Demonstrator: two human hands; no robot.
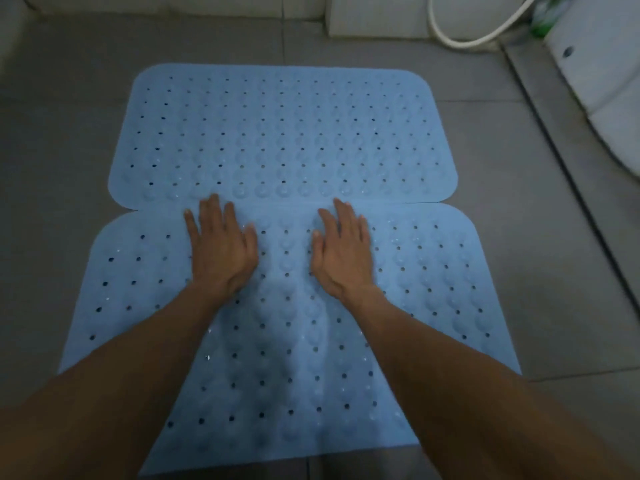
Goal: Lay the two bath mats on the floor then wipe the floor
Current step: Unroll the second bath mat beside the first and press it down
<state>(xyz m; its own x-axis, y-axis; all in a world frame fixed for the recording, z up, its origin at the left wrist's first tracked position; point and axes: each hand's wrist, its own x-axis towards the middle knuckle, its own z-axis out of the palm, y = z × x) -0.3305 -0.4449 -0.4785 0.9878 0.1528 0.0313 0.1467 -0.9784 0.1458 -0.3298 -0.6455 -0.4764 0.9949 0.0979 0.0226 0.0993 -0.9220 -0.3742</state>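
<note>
Two blue bath mats are laid on the grey tiled floor, with both hands pressed flat on the near one.

The far mat (282, 133) is spread flat, and the near mat (291, 341) is laid just beside it, their long edges touching or perhaps slightly overlapped at the seam; the dim light leaves that unclear. The left hand (221, 247) and right hand (343, 251) are rested palm down, each grip open with fingers spread, nothing being held, on the far edge of the near mat. The floor (62, 161) is seen bare around both mats, and a white hose (450, 36) is looped at the far right.
</note>
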